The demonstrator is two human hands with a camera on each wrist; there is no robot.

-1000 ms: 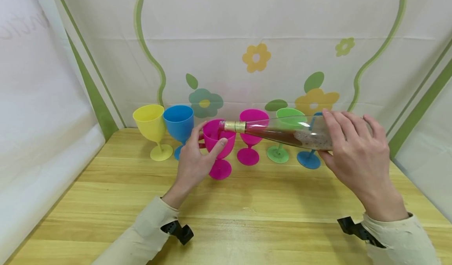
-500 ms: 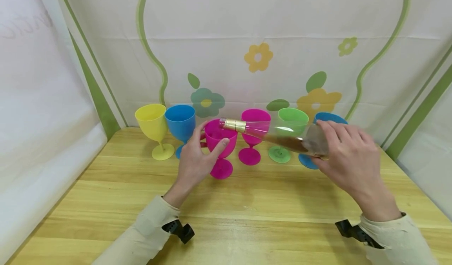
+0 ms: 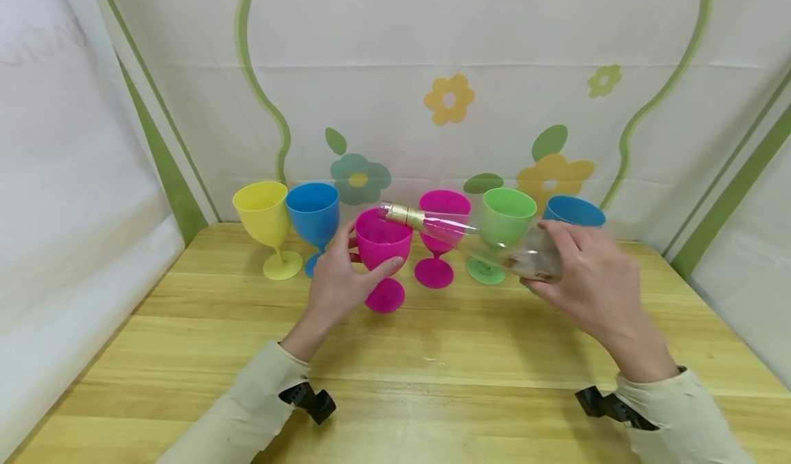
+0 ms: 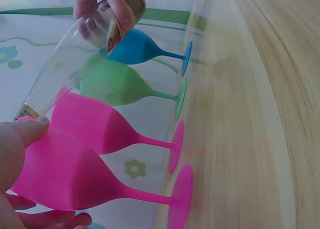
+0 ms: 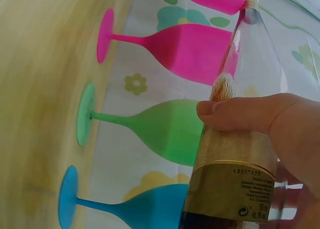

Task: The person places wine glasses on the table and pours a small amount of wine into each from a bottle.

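The left hand [image 3: 342,282] grips the bowl of the near pink goblet [image 3: 384,244], with the thumb on the right side of the bowl and the other fingers [image 3: 347,236] curled around its left side. This goblet stands upright on the wooden counter [image 3: 395,354], a little nearer than the row of other goblets.

The right hand [image 3: 583,285] holds a clear glass bottle [image 3: 469,234] by its lower part, fingers curled around it. The bottle is tilted, almost lying, and its neck with a gold band [image 3: 404,214] points left and reaches the rim of the near pink goblet. In the right wrist view, a gold label [image 5: 235,179] is seen under the thumb, and a little brownish liquid sits low in the bottle.

In the far row stand, from left to right, a yellow goblet [image 3: 266,217], a blue goblet [image 3: 314,211], a second pink goblet [image 3: 440,206], a green goblet [image 3: 505,218] and another blue goblet [image 3: 575,211]. Behind them hangs a white cloth with flowers [image 3: 449,99].
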